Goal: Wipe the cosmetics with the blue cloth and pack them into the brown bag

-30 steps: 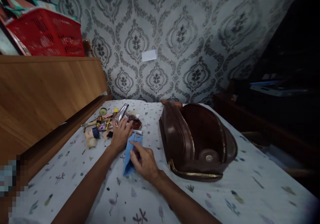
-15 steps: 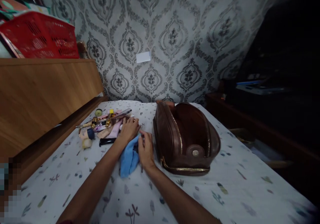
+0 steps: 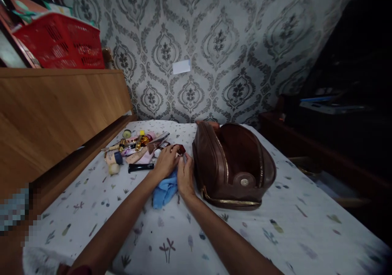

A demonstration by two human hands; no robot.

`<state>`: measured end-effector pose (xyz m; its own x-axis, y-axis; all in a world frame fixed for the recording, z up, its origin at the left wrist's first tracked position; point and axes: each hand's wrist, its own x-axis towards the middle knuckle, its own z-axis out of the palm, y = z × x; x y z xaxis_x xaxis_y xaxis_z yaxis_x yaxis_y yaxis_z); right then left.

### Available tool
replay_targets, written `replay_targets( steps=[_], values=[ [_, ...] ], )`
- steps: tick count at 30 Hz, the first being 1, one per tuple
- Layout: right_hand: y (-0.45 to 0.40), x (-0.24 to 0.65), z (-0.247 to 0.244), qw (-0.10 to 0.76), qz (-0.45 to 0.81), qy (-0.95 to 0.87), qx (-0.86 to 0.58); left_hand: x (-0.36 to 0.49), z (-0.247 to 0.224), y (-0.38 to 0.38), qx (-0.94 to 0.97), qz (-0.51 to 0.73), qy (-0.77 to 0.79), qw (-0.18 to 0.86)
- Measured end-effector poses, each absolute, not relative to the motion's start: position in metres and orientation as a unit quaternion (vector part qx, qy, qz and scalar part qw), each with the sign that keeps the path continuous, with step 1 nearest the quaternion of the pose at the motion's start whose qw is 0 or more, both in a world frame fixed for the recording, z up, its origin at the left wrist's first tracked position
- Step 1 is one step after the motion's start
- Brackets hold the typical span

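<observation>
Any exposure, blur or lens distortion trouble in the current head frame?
Head view: right side sinks into near-black, hiding most detail there; light is dim and cool, with soft sheen on the brown leather bag; wide-angle stretch toward the edges; small cosmetics look soft, labels unreadable; blocky pixelation at lower left; the patterned grey wallpaper reads clearly near the centre.

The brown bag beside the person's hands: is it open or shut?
Open. The brown bag's top gapes wide between its two zipper edges, showing the dark interior, and the snap tab hangs unfastened.
</observation>
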<state>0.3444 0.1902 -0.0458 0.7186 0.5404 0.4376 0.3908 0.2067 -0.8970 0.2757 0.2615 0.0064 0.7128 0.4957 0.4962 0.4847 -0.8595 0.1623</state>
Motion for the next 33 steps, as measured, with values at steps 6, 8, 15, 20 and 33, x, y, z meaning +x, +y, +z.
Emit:
replay_targets(
  steps=[6, 8, 15, 20, 33],
  values=[
    [0.193, 0.344, -0.047, 0.691, 0.071, -0.359, -0.623, 0.268, 0.009, 0.252, 0.932, 0.301, 0.177, 0.092],
    [0.193, 0.344, -0.047, 0.685, 0.066, -0.359, -0.630, 0.261, 0.014, 0.247, 0.927, 0.306, 0.165, 0.139],
    [0.197, 0.342, -0.058, 0.628, 0.044, -0.400, -0.666, 0.231, 0.021, 0.268, 0.837, 0.338, 0.416, -0.112],
    [0.198, 0.341, -0.059, 0.621, 0.037, -0.405, -0.670, 0.222, 0.015, 0.291, 0.857, 0.300, 0.412, -0.077],
    [0.193, 0.345, -0.054, 0.640, 0.041, -0.404, -0.653, 0.289, 0.012, 0.279, 0.943, 0.245, 0.225, -0.029]
  ],
)
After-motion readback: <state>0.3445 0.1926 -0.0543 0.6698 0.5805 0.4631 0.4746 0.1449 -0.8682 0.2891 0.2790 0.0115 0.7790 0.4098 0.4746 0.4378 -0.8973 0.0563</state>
